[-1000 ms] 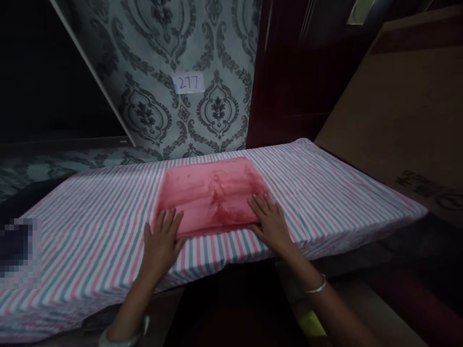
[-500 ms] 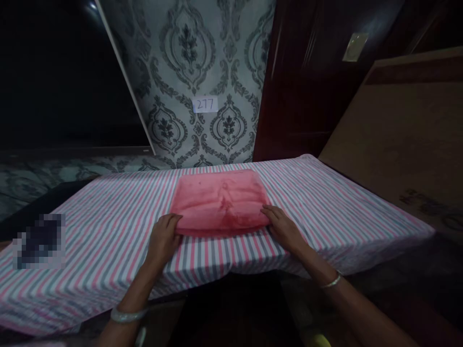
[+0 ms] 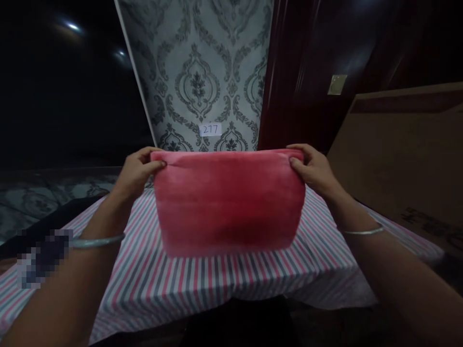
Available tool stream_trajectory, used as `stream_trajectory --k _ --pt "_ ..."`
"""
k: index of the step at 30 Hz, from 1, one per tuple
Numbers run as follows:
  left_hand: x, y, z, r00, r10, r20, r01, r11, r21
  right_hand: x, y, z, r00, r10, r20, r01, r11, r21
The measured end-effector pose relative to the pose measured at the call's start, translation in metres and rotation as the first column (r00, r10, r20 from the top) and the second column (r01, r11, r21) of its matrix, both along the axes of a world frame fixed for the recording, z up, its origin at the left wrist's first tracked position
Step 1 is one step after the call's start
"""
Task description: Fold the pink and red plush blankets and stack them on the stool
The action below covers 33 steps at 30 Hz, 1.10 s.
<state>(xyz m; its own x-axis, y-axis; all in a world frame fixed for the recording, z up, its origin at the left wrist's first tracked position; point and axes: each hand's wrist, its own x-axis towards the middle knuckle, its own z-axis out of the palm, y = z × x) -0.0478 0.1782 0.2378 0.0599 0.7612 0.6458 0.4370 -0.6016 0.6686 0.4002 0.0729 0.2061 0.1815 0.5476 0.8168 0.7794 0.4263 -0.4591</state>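
Note:
A folded, pinkish-red plush cloth hangs upright in front of me, its flat side facing me. My left hand pinches its upper left corner, thumb on the near side and fingers behind. At the upper right corner, my right hand grips it the same way. The lower edge of the cloth is blurred and hangs over the striped tablecloth; whether it touches there I cannot tell. What lies behind the cloth is hidden.
A large dark screen stands at the left. Patterned wallpaper with a paper label reading 277 is behind. A cardboard box leans at the right, beside a dark red door panel. A pixelated patch covers something at the lower left.
Both hands have raised the cloth from lying flat on the table to hanging upright, gripping its top corners. The view has tilted up.

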Motion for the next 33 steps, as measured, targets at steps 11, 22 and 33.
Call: stream_trajectory --k 11,22,33 --pt "0.073 0.070 -0.110 0.883 0.054 -0.467 -0.251 0.894 -0.372 -0.047 0.096 -0.099 0.969 -0.243 0.047 0.211 0.712 -0.669" --pt "0.136 0.039 -0.196 0.600 -0.088 -0.795 -0.172 0.957 -0.235 -0.112 0.097 -0.172 0.869 0.034 0.494 0.326 0.711 -0.623" --pt "0.098 0.055 -0.195 0.553 -0.005 -0.833 -0.410 0.869 -0.277 -0.060 0.100 -0.179 0.926 -0.154 0.346 0.374 0.516 -0.771"
